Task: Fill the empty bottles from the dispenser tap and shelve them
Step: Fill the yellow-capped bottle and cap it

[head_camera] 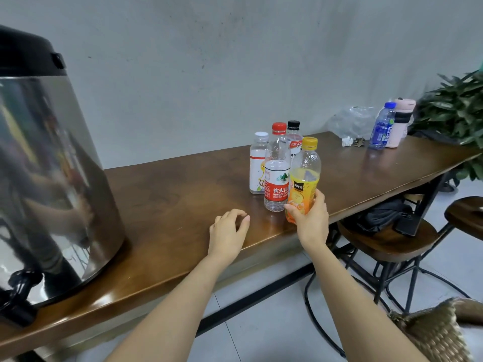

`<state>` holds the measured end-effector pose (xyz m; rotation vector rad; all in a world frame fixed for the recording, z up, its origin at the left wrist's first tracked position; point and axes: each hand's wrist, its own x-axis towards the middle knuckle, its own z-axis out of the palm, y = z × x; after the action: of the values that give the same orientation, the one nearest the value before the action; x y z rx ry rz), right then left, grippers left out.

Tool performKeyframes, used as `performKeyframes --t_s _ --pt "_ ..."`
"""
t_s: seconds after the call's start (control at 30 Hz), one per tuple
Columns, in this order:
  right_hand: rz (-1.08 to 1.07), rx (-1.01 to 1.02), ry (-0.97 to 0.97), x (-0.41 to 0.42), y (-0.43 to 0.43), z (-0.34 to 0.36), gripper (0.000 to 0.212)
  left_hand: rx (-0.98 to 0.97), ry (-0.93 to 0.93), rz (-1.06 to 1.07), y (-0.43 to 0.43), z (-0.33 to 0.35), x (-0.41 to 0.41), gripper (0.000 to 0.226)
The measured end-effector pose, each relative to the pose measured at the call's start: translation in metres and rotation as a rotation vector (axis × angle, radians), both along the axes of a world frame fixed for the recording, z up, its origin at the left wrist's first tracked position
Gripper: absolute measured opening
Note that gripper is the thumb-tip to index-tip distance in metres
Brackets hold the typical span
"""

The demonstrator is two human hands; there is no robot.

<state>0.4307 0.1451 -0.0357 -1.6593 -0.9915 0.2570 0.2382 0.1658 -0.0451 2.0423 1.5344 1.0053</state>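
At the far left stands the dispenser (52, 165), a big round drum of shiny steel with a black lid; its polished wall gives warped reflections. Its black tap (18, 291) sticks out low at the front, over the table edge. The table (170, 194) is a long board of dark brown wood with a smooth, glossy top.

The left hand (228, 228) is over the wood near the front edge. Its fingers are loosely curled toward the thumb and hold nothing.

To the right, four clear plastic bottles stand close together: the white-capped bottle (258, 165) with a white label, the red-capped bottle (277, 173) with a ribbed body and a red label, and the black-capped bottle (294, 137) behind them. The yellow-capped bottle (304, 176), with an orange label, is at the front edge of the table. The right hand (311, 218) grips its lower part, fingers and thumb wrapped round it. I cannot tell if its base touches the wood.

Farther right lie a crumpled plastic bag (350, 121), a blue bottle (381, 126) and a pink flask (401, 121), then a leafy plant (454, 108).
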Motion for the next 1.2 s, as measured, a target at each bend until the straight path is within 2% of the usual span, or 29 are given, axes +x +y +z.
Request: performKeyframes --t_s 0.1,0.2,0.27,0.37,0.43,0.6,0.7,0.8,0.87,0.9,0.97,1.0,1.07,1.2 --pt "0.049 0.064 0.019 -0.025 -0.027 0.007 0.08 0.005 -0.201 -0.012 -0.015 0.009 -0.015 0.017" --pt "0.186 0.11 0.067 -0.065 -0.056 0.017 0.08 0.059 -0.347 -0.061 -0.042 0.026 -0.037 0.02" --pt "0.315 0.122 0.089 -0.095 -0.074 0.021 0.08 0.053 -0.437 -0.136 -0.064 0.039 -0.054 0.034" --pt "0.483 0.081 0.044 -0.143 -0.097 0.023 0.067 0.056 -0.531 -0.223 -0.097 0.057 -0.085 0.065" --pt "0.563 0.052 0.006 -0.173 -0.11 0.023 0.066 0.074 -0.576 -0.207 -0.114 0.063 -0.107 0.073" --pt "0.819 -0.036 -0.085 -0.222 -0.128 0.02 0.07 0.201 -0.652 -0.017 -0.146 0.063 -0.165 0.078" --pt "0.93 -0.058 -0.233 -0.225 -0.13 0.032 0.046 0.234 -0.63 0.134 -0.166 0.055 -0.197 0.076" --pt "0.877 0.046 -0.198 -0.227 -0.132 0.061 0.004 0.217 -0.586 0.229 -0.184 0.041 -0.217 0.069" --pt "0.787 0.142 -0.235 -0.238 -0.136 0.083 0.029 0.173 -0.538 0.236 -0.195 0.032 -0.222 0.069" --pt "0.742 0.131 -0.333 -0.245 -0.14 0.096 0.047 0.159 -0.51 0.239 -0.2 0.027 -0.223 0.069" --pt "0.559 0.068 -0.731 -0.261 -0.147 0.114 0.072 0.146 -0.436 0.257 -0.207 0.02 -0.225 0.071" --pt "0.452 0.04 -0.918 -0.268 -0.15 0.12 0.076 0.146 -0.393 0.273 -0.21 0.017 -0.225 0.071" --pt "0.38 -0.019 -1.097 -0.282 -0.153 0.125 0.076 0.159 -0.309 0.311 -0.214 0.012 -0.227 0.072" --pt "0.388 -0.089 -1.157 -0.294 -0.146 0.114 0.07 0.224 -0.17 0.37 -0.217 0.005 -0.238 0.078"
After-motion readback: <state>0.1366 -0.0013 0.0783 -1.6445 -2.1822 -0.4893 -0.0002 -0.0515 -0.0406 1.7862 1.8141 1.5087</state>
